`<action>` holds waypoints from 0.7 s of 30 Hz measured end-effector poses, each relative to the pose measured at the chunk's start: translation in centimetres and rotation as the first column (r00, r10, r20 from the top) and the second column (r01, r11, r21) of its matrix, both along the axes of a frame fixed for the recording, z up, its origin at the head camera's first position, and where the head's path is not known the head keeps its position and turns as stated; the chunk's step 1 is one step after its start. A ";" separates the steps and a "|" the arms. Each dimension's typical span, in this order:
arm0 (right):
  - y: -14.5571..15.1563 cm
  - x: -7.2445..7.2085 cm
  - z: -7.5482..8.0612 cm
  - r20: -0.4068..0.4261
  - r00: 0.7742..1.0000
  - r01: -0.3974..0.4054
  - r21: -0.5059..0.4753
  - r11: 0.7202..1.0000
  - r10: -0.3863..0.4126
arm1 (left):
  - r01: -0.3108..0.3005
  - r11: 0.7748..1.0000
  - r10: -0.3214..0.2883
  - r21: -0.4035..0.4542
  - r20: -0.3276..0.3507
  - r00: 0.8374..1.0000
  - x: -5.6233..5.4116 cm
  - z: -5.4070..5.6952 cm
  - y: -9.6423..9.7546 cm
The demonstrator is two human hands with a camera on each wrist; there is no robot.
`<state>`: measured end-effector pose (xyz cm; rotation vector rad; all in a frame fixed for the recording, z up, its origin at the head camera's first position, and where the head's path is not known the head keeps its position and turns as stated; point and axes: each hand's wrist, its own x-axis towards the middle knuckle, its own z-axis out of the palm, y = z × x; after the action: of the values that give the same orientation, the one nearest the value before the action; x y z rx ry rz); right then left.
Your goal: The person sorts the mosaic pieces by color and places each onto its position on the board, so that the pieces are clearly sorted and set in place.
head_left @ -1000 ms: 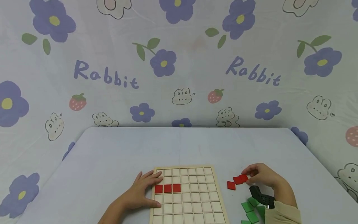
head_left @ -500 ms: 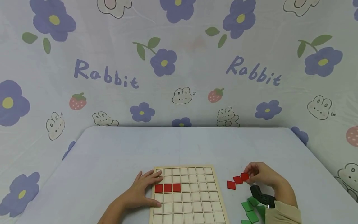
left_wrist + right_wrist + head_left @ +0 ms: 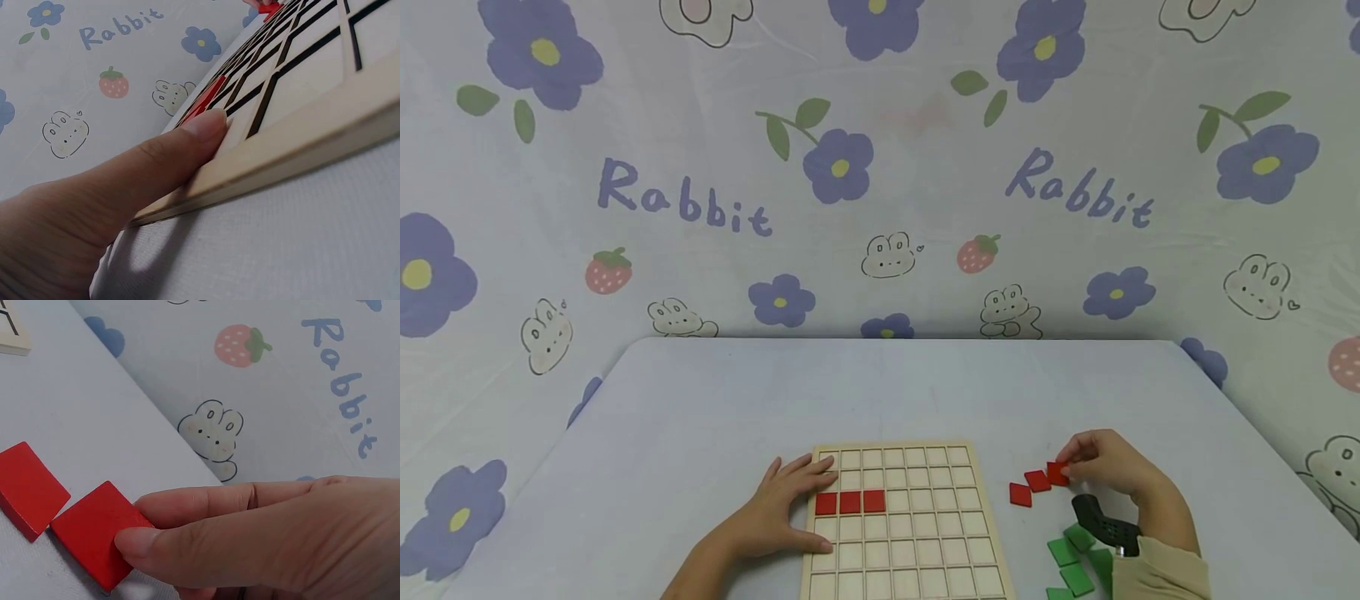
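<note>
Red tile pinched near one corner by right hand; likely light, stiff, smooth, best held by edges. Board touched by spread left hand.

Right sleeve: A beige cuff of plain, softly creased cloth wraps the lower right forearm.
Wrist gear: A black, elbow-bent device sits at the right wrist, blunt and rounded at its far end, with small pale specks toward the cuff.
Metal fitting: A small silvery piece shows between device and cuff.
Right hand: Bare, up to the sleeve's edge.
Left forearm: Uncovered as far as it shows.
Left hand: Also bare, with a short, rounded thumbnail in close-up.
</note>
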<state>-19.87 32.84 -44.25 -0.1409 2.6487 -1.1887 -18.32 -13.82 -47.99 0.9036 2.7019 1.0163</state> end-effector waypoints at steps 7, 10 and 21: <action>-0.3 0.2 0.6 -0.014 1.000 0.010 -0.009 1.000 -0.010 | 0.012 1.000 -0.011 0.001 -0.014 1.000 -0.1 -0.2 -0.1; -0.6 0.1 1.0 -0.043 0.999 0.003 -0.004 1.000 -0.004 | 0.010 1.000 -0.010 0.000 -0.011 1.000 -0.1 -0.2 0.0; -5.0 -0.7 1.6 -0.097 0.995 -0.023 -0.002 1.000 0.023 | 0.005 1.000 -0.005 -0.002 -0.001 1.000 0.0 0.1 0.0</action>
<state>-20.62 27.84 -42.69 -0.2349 2.7207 -1.2085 -18.30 -13.83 -47.94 0.9103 2.6995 1.0117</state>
